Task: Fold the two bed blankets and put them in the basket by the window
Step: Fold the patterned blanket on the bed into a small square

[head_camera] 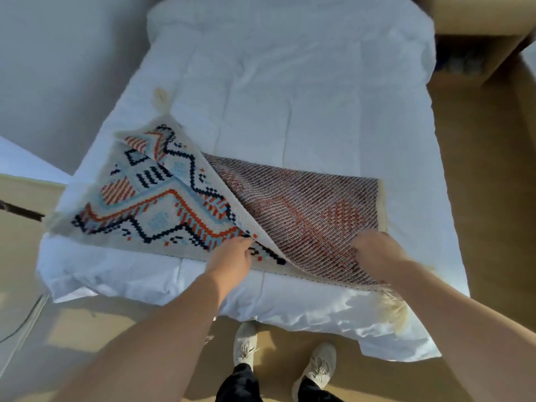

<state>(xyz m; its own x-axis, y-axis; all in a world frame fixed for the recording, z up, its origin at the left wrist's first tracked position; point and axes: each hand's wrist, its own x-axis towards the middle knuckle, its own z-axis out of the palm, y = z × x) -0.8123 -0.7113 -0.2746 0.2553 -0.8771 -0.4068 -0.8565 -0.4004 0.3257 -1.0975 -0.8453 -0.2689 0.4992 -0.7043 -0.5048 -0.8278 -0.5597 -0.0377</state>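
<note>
A woven blanket (162,204) with a cream, blue, orange and navy pattern lies across the foot of the white bed (290,91). Its right part is turned over and shows the dark reddish underside. Tassels hang at its corners. My left hand (232,256) pinches the blanket's near edge where the patterned side meets the fold. My right hand (377,250) grips the turned-over layer at its near edge. Only this one blanket is in view; no basket shows.
A white duvet covers the bed. A wooden bedside unit (475,44) stands at the far right. Wooden floor runs along the right side and under my feet (284,361). A pale wall is on the left, with a cable on the floor near the lower left.
</note>
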